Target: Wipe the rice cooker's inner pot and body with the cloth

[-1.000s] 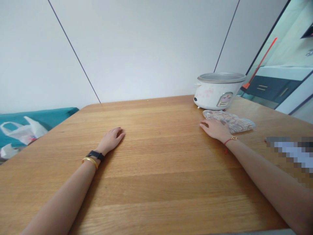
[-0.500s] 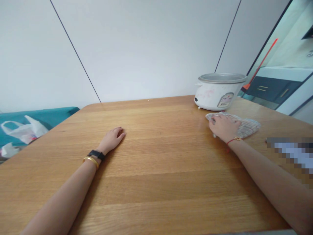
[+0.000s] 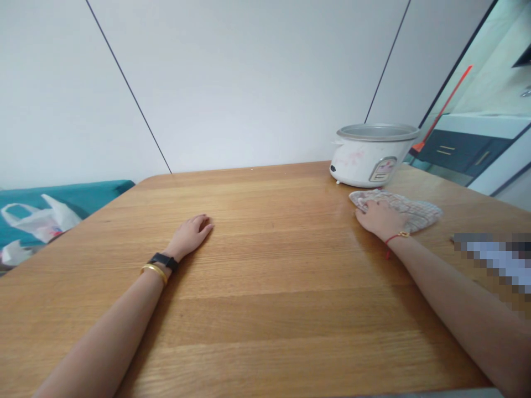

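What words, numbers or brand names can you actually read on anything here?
Nothing can be read for certain.
On the rice cooker, front panel: small markings, too small and blurred to read.
On the white plastic bag: no print can be made out.

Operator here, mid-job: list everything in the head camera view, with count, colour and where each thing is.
wooden table: one, light brown, filling the lower view
rice cooker: one, white with silver rim, at the table's far right
checked cloth: one, pinkish and white, on the table's right side
teal seat: one, teal, beyond the table's left side
plastic bag: at least one, white, on the teal seat
cabinet: one, dark blue, far right
pole: one, orange-red, above the cabinet
left hand: one, flat on the table, black band and gold bangle
right hand: one, on the cloth, red cord
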`<state>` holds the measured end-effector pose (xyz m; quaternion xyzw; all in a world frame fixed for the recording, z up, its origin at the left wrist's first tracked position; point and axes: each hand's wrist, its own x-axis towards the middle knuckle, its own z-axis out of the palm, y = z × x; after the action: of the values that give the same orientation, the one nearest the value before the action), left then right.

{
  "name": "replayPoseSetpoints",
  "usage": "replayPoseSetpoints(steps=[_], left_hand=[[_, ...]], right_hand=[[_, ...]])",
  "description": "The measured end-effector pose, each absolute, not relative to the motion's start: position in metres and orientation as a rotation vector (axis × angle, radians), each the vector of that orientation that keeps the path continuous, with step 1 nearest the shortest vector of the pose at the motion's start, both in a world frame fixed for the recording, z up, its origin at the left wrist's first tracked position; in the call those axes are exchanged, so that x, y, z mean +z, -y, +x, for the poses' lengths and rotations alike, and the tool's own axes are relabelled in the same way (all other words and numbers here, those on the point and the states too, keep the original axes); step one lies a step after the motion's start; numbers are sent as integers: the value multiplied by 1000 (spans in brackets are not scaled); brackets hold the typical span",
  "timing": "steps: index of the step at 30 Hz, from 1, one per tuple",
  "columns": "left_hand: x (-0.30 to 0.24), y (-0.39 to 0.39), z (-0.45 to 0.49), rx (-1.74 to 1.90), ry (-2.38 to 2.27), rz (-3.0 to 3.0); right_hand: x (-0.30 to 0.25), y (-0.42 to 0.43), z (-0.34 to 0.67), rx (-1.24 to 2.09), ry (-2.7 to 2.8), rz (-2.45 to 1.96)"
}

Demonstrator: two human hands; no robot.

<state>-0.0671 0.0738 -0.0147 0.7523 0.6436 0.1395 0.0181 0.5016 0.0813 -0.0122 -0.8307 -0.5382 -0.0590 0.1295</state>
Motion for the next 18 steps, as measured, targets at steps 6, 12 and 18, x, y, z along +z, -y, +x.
replayPoseSetpoints(steps=[6, 12, 18], left_hand=[[-16, -75, -69, 440, -1984, 2350], [-16, -74, -67, 454, -1982, 2348], [-16, -75, -69, 441, -1992, 2348]], right_hand=[[-23, -93, 514, -193, 1506, -2399], [-20, -86, 507, -202, 1459, -2496], [-17, -78, 491, -411, 1693, -2304]])
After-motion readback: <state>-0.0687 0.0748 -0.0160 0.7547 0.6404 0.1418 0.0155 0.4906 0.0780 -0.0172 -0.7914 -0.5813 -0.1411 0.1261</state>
